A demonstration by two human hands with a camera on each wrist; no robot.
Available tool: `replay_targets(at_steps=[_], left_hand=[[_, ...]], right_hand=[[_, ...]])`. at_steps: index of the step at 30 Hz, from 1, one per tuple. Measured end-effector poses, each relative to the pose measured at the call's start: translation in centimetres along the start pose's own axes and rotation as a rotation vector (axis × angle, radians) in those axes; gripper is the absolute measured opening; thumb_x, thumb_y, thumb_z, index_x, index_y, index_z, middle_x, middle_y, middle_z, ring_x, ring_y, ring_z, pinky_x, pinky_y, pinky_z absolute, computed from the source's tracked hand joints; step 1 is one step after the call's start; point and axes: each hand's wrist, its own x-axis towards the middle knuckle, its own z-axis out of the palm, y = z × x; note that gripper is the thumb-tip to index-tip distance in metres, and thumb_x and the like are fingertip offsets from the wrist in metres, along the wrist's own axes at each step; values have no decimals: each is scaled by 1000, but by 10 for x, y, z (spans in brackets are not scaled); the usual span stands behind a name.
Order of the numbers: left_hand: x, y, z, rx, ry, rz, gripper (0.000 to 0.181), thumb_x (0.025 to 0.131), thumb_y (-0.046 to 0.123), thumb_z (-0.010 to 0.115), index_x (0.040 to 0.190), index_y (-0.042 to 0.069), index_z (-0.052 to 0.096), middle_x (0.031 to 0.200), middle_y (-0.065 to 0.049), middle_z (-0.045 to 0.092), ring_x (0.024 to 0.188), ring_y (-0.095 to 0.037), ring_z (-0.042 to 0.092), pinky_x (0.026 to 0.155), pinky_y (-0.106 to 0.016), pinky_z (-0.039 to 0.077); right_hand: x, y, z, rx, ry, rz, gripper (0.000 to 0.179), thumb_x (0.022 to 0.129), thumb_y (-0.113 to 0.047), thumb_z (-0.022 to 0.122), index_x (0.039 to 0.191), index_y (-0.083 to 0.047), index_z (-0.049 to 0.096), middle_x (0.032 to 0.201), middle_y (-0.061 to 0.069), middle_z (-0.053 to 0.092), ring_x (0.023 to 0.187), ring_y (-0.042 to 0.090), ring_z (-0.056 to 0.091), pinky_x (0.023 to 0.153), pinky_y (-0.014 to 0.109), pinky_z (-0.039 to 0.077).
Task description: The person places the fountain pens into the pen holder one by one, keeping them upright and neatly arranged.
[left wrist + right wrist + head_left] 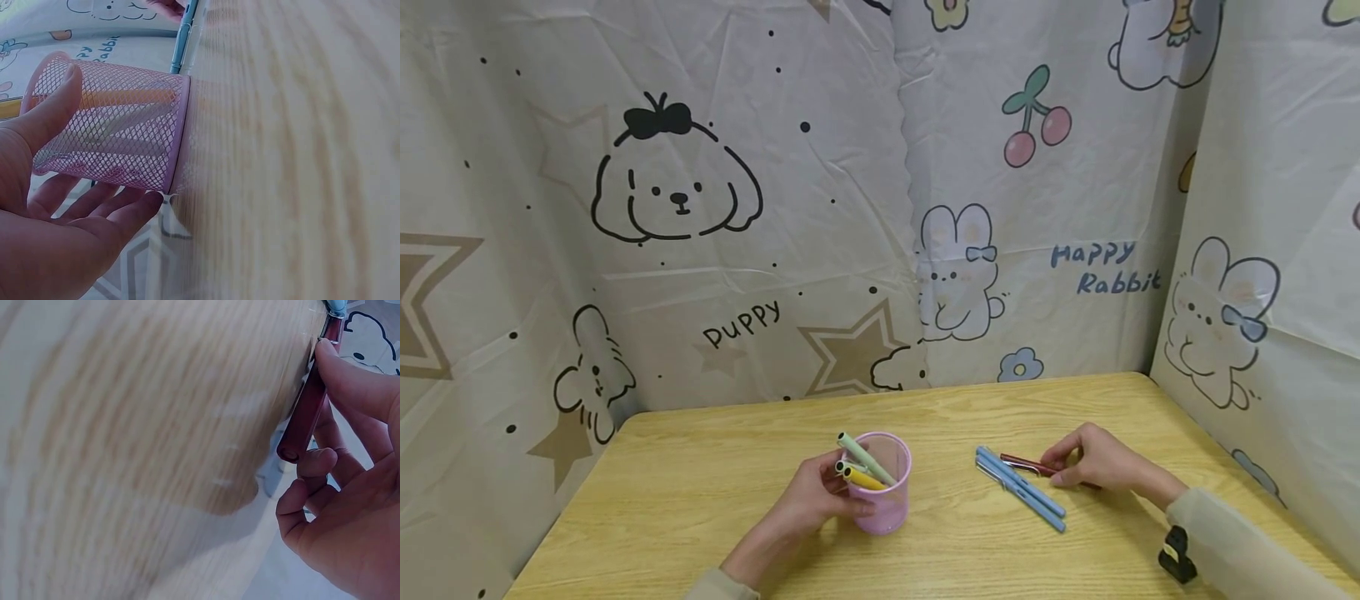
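My left hand [811, 500] grips a pink mesh pen holder [886, 510], thumb on the near side and fingers behind it. The holder stands upright on the table, as the left wrist view also shows. Inside it lean a yellow pen [865, 478], a pale green pen [868, 458] and another pale pen, their ends above the rim. On the right, my right hand [1101, 460] pinches a dark red pen [305, 419] between thumb and fingers, low over the table. Beside it lie two blue pens [1022, 487], side by side, their clip ends close to the red pen's tip.
The wood-grain table [737, 450] is bordered at the back and sides by a printed cloth [820, 208] with cartoon animals. A small black device [1177, 554] is fastened at the right sleeve [1232, 533].
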Motion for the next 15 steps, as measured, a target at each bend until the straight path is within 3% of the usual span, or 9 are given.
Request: replay_targets(at_steps=[15], left_hand=[[0, 0, 0, 18, 4, 15, 83, 78, -12, 87, 151, -9, 48, 137, -21, 64, 128, -37, 62, 109, -37, 51]], right_hand=[[4, 0, 1, -33, -8, -27, 23, 80, -9, 91, 100, -3, 83, 85, -4, 73, 77, 11, 58, 66, 24, 46]])
